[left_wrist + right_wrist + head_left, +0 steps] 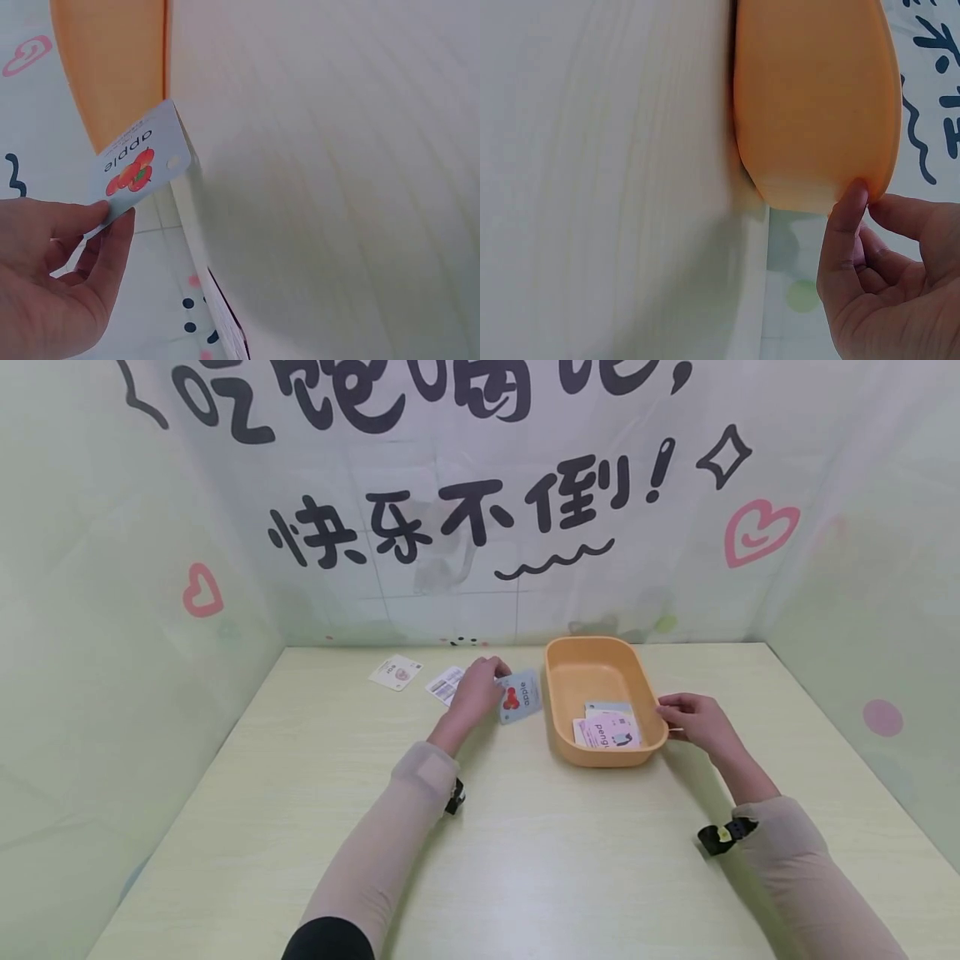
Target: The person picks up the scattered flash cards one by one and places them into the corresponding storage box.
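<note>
My left hand (480,683) pinches a blue card (521,697) between thumb and fingers. The card carries the word "apple" and red fruit, as the left wrist view also shows. It is held tilted above the table, just left of an orange plastic basket (555,727). At the basket's right side, my right hand (693,720) grips the rim with thumb and fingertips, seen close up in the right wrist view on the basket (817,105). Inside the basket lie several cards, with a pink penguin card (613,730) on top.
Left of my left hand, a white card with printed bars (444,685) lies partly behind the hand. Farther left is another white card (396,672) with a small picture. A printed cloth backdrop (450,602) stands along the back edge of the pale table (540,852).
</note>
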Demonstrator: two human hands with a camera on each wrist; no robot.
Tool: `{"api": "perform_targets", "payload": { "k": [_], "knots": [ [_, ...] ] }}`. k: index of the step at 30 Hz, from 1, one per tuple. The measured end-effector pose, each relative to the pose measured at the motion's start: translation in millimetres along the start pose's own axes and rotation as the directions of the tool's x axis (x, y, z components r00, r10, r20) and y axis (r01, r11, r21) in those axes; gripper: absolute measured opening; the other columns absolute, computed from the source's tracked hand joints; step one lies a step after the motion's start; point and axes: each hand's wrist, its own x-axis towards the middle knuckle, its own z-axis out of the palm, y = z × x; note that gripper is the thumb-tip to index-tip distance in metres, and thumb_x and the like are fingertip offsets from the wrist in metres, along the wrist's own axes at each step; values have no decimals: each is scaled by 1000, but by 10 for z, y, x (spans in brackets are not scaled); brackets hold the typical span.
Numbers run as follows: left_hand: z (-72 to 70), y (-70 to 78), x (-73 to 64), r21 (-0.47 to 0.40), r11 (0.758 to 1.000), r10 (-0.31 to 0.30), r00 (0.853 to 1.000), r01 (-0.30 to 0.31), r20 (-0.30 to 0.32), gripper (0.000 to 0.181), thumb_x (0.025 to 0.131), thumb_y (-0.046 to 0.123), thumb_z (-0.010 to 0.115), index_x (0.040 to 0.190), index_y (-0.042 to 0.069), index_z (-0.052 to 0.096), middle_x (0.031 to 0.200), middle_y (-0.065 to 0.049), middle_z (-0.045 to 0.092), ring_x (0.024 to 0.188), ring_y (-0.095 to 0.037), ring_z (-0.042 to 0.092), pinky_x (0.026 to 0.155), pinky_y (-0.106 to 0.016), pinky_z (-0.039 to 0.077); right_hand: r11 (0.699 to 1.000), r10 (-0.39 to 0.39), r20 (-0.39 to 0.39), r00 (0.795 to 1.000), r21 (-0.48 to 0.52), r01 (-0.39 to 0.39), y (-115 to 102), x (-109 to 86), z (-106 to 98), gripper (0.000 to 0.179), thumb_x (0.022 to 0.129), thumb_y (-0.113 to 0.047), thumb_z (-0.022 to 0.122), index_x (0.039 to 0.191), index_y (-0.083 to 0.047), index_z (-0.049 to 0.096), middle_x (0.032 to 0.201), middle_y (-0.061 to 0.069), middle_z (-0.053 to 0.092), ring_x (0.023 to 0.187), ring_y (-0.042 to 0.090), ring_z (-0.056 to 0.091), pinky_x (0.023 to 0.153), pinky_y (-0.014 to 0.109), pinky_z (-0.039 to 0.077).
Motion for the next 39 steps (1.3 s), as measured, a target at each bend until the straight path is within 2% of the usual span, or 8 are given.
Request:
{"api": "perform_targets", "payload": {
  "k": [6, 13, 17, 21, 27, 34, 36, 39],
  "knots": [
    [-69, 61, -16, -95, 995, 24, 999, -27, -39, 27, 92, -2, 60, 118, 6, 62, 119, -11, 67, 110, -26, 63, 97, -36, 55, 1000, 2, -4, 1000, -13, -2, 0, 1, 2, 47, 104, -21, 52, 135, 14, 48, 124, 29, 60, 79, -6, 60, 75, 18, 61],
    [-137, 119, -60, -206, 978, 12, 996, -30, -89, 29, 92, -2, 62, 119, 6, 62, 119, -10, 68, 108, -26, 64, 90, -32, 58, 1000, 2, -4, 1000, -8, -2, 3, -1, 8, 47, 103, -20, 52, 135, 14, 48, 121, 26, 62, 79, -6, 60, 75, 18, 61],
    [-186, 156, -79, -241, 970, 1, 993, -30, -119, 29, 91, -2, 61, 118, 7, 62, 117, -11, 68, 106, -25, 65, 85, -29, 59, 1000, 0, -3, 1000, 2, 0, 12, 0, 12, 46, 103, -19, 53, 135, 14, 48, 119, 23, 64, 79, -6, 60, 75, 18, 61],
    [-230, 202, -96, -300, 953, -2, 990, -41, -142, 27, 92, -3, 61, 118, 6, 62, 116, -12, 67, 103, -26, 65, 83, -30, 60, 1000, -1, -1, 1000, 3, 1, 13, -6, 9, 47, 103, -19, 53, 136, 14, 48, 119, 23, 64, 79, -7, 60, 75, 19, 61],
    [-227, 301, -109, -388, 920, 15, 996, -47, -85, 27, 92, -4, 61, 119, 4, 61, 116, -14, 65, 103, -26, 65, 82, -29, 62, 1000, 1, 0, 1000, -9, -1, 15, -12, 2, 48, 104, -21, 52, 136, 14, 47, 124, 28, 60, 80, -5, 60, 75, 19, 61],
    [-116, 411, -119, -393, 918, 48, 998, -62, -47, 26, 93, -3, 60, 118, 4, 62, 114, -14, 66, 103, -25, 66, 78, -25, 62, 1000, -2, -1, 1000, 8, 2, 25, -12, 5, 46, 103, -19, 53, 135, 14, 48, 112, 16, 67, 78, -6, 60, 74, 19, 61],
    [-77, 445, -123, -395, 916, 60, 997, -71, -41, 25, 93, -3, 61, 117, 4, 62, 114, -13, 66, 102, -25, 66, 77, -24, 62, 1000, -2, 1, 1000, 6, 2, 25, -10, 2, 47, 103, -19, 53, 136, 15, 48, 112, 17, 66, 78, -6, 60, 74, 19, 61],
    [-25, 504, -129, -392, 917, 71, 997, -74, -22, 26, 94, -2, 61, 118, 4, 63, 114, -13, 67, 101, -24, 65, 76, -22, 61, 1000, -1, 1, 1000, -1, 1, 25, -4, 6, 47, 103, -19, 53, 136, 14, 48, 119, 24, 64, 79, -6, 60, 74, 19, 61]
  ]
}}
